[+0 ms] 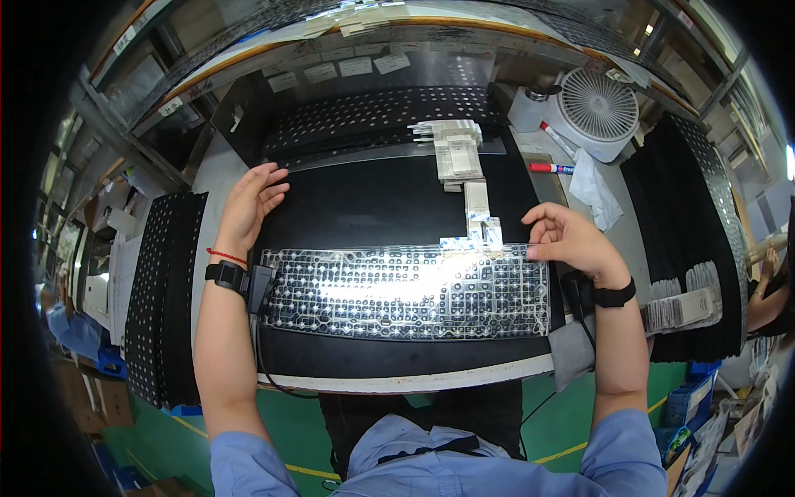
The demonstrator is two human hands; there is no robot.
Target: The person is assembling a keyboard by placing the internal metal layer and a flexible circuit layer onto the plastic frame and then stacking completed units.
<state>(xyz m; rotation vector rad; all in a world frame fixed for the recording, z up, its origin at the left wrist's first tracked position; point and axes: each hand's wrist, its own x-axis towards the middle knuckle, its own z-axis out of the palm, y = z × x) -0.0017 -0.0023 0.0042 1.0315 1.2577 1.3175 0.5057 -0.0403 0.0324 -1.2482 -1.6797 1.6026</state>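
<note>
In front of me lies a clear keyboard membrane sheet (397,311) with a dense grid of dark squares, under strong glare, on a black work mat (356,203). My left hand (251,203) is raised beyond the sheet's far left corner, fingers loosely bent and apart, with nothing in it. My right hand (571,238) hovers at the far right corner, fingers curled and thumb apart from them; its thumb overlaps the sheet's edge, and I cannot tell whether it touches. Between the hands, white tabs with blue marks (472,234) reach the sheet's far edge, below a stack of pale flat pieces (458,157).
Stacked black perforated sheets (170,290) stand at left, with more (679,224) at right holding a bundle of pale strips (683,306). A white fan (598,112), red marker (551,168), white cloth (595,190) and grey cloth (571,354) lie rightward. A shelf (397,33) crosses the back.
</note>
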